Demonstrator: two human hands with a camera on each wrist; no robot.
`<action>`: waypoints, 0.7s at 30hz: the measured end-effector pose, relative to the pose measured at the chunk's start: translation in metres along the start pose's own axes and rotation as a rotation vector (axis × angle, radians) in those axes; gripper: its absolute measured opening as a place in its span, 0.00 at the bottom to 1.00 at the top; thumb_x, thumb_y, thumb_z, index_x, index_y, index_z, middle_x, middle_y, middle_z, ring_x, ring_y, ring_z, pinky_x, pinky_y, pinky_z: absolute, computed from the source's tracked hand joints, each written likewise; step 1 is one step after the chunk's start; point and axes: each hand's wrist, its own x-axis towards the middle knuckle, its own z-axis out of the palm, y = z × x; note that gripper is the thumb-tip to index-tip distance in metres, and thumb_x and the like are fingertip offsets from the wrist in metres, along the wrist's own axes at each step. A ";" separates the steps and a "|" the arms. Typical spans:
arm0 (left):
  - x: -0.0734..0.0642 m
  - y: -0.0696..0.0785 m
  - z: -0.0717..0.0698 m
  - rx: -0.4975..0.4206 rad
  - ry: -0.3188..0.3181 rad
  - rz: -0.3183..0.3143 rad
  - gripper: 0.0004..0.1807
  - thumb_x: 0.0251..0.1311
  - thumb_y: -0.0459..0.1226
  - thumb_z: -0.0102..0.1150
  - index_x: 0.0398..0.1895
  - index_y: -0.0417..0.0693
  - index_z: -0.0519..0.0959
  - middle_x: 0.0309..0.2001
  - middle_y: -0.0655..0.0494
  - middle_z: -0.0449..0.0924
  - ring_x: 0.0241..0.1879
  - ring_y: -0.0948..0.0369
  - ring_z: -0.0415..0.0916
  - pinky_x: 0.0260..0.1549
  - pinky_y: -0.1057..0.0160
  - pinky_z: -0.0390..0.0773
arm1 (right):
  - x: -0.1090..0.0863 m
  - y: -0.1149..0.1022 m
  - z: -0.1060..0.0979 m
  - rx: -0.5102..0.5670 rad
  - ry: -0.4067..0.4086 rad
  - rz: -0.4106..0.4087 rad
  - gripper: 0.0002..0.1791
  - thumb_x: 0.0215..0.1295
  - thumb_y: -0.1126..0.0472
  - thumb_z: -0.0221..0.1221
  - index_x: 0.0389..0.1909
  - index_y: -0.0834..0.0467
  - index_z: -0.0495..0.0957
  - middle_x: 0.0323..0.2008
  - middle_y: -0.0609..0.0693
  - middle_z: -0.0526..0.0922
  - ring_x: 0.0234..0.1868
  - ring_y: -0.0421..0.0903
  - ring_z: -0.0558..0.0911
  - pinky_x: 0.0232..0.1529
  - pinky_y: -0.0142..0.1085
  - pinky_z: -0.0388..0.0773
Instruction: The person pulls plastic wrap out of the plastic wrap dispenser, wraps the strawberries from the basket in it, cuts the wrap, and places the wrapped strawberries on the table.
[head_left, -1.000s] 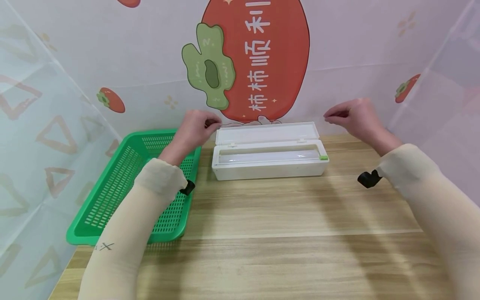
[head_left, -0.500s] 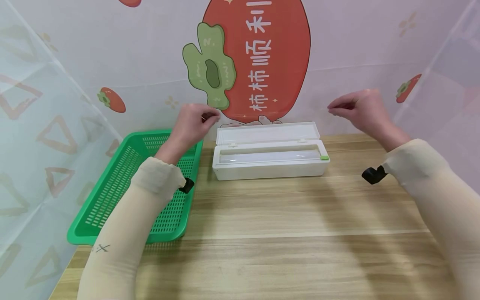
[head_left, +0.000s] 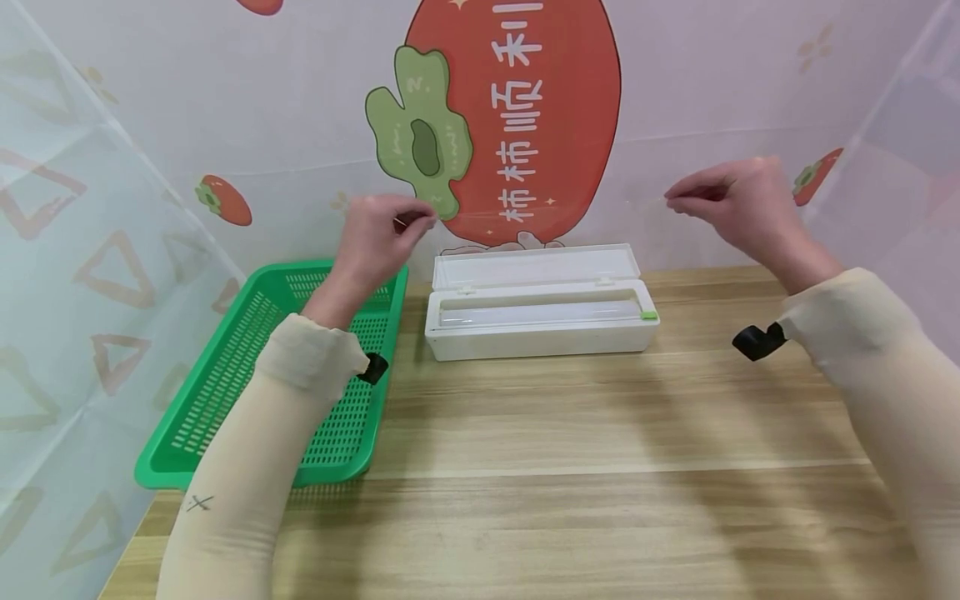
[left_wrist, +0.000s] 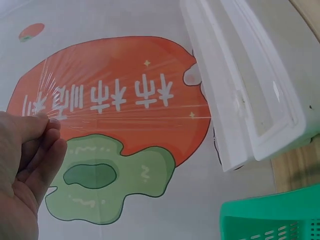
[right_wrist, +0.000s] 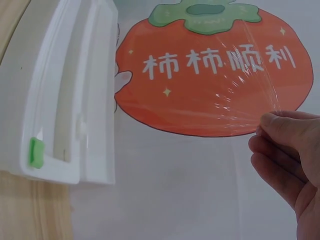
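Note:
A thin clear sheet of cling film (right_wrist: 235,95) spans the space between the two hands, with creases fanning out from each grip. My left hand (head_left: 378,237) pinches one corner between thumb and fingers, above the back of the green basket. The other corner is pinched by my right hand (head_left: 757,208), raised higher at the right. Below them stands a white cling film dispenser (head_left: 540,339), its lid (head_left: 536,267) tipped back and a film roll (head_left: 540,313) lying inside. In the left wrist view the film (left_wrist: 150,119) runs towards the dispenser lid.
A green slotted basket (head_left: 330,475) stands on the wooden table (head_left: 585,533) at the left. On the dispenser's front right corner sits a green slider (head_left: 648,316). A printed cloth (head_left: 697,75) hangs close behind the dispenser.
Both hands have risen away from the dispenser, the right one also moving outwards to the right and the left slightly to the left. The dispenser and basket stay put.

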 end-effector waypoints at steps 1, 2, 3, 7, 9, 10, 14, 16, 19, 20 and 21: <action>0.000 0.001 -0.001 -0.005 0.006 0.003 0.07 0.63 0.33 0.63 0.39 0.39 0.87 0.38 0.45 0.88 0.35 0.52 0.86 0.41 0.55 0.85 | 0.000 -0.001 -0.001 0.004 0.005 -0.001 0.09 0.60 0.60 0.68 0.40 0.56 0.89 0.24 0.09 0.72 0.27 0.15 0.76 0.31 0.11 0.70; 0.000 0.001 -0.002 -0.008 0.011 0.005 0.07 0.63 0.33 0.64 0.39 0.39 0.87 0.38 0.45 0.88 0.35 0.53 0.86 0.41 0.55 0.85 | 0.000 -0.001 -0.002 0.010 0.010 -0.001 0.09 0.60 0.60 0.68 0.40 0.56 0.89 0.24 0.09 0.72 0.27 0.15 0.76 0.31 0.11 0.70; 0.000 0.002 -0.003 -0.009 0.013 0.007 0.07 0.63 0.33 0.64 0.40 0.39 0.87 0.38 0.45 0.88 0.35 0.53 0.85 0.41 0.55 0.85 | 0.000 -0.001 -0.003 0.018 0.014 0.002 0.09 0.60 0.60 0.68 0.40 0.57 0.89 0.24 0.10 0.73 0.27 0.15 0.76 0.31 0.11 0.70; 0.000 0.006 -0.006 -0.021 0.035 0.025 0.08 0.62 0.33 0.64 0.40 0.39 0.87 0.39 0.45 0.88 0.36 0.54 0.86 0.40 0.56 0.85 | 0.001 -0.001 -0.007 0.042 0.040 -0.004 0.09 0.59 0.61 0.69 0.40 0.57 0.89 0.25 0.10 0.74 0.27 0.16 0.77 0.31 0.11 0.70; 0.000 0.008 -0.008 -0.009 0.050 0.039 0.08 0.62 0.33 0.64 0.40 0.39 0.87 0.38 0.46 0.89 0.36 0.55 0.86 0.39 0.58 0.85 | 0.000 -0.002 -0.009 0.060 0.051 -0.009 0.09 0.58 0.62 0.69 0.39 0.58 0.89 0.25 0.11 0.75 0.27 0.16 0.78 0.31 0.11 0.70; 0.000 0.009 -0.009 -0.008 0.060 0.046 0.07 0.62 0.33 0.64 0.40 0.39 0.87 0.38 0.46 0.89 0.36 0.55 0.86 0.39 0.59 0.85 | 0.000 -0.002 -0.010 0.063 0.059 -0.013 0.09 0.58 0.62 0.70 0.39 0.59 0.89 0.25 0.11 0.75 0.27 0.16 0.78 0.31 0.11 0.70; -0.002 0.014 -0.013 0.005 0.087 0.074 0.07 0.61 0.33 0.65 0.39 0.40 0.87 0.37 0.47 0.89 0.36 0.57 0.86 0.37 0.71 0.82 | -0.002 -0.005 -0.015 0.085 0.086 -0.023 0.09 0.57 0.63 0.70 0.39 0.60 0.89 0.25 0.12 0.77 0.28 0.16 0.78 0.32 0.11 0.71; -0.004 0.017 -0.015 -0.006 0.098 0.097 0.07 0.61 0.32 0.65 0.39 0.39 0.87 0.37 0.47 0.89 0.36 0.57 0.86 0.36 0.77 0.78 | -0.003 -0.007 -0.017 0.096 0.099 -0.028 0.09 0.57 0.64 0.70 0.39 0.60 0.89 0.25 0.13 0.77 0.28 0.16 0.79 0.33 0.11 0.71; -0.007 0.021 -0.019 -0.022 0.109 0.135 0.06 0.61 0.31 0.65 0.38 0.38 0.87 0.37 0.47 0.89 0.36 0.56 0.86 0.36 0.83 0.74 | -0.006 -0.009 -0.020 0.115 0.114 -0.043 0.09 0.56 0.65 0.70 0.39 0.61 0.89 0.26 0.14 0.79 0.28 0.16 0.79 0.33 0.11 0.71; -0.008 0.022 -0.020 -0.021 0.112 0.147 0.06 0.60 0.31 0.65 0.38 0.38 0.87 0.37 0.47 0.89 0.36 0.56 0.86 0.36 0.84 0.73 | -0.007 -0.010 -0.021 0.120 0.119 -0.052 0.09 0.56 0.65 0.70 0.38 0.61 0.89 0.26 0.14 0.79 0.28 0.17 0.80 0.34 0.11 0.72; -0.009 0.023 -0.022 -0.023 0.116 0.156 0.06 0.60 0.31 0.65 0.38 0.38 0.87 0.37 0.47 0.89 0.36 0.56 0.86 0.36 0.84 0.74 | -0.008 -0.011 -0.021 0.126 0.125 -0.063 0.09 0.56 0.66 0.70 0.38 0.61 0.88 0.27 0.14 0.79 0.28 0.17 0.80 0.34 0.11 0.72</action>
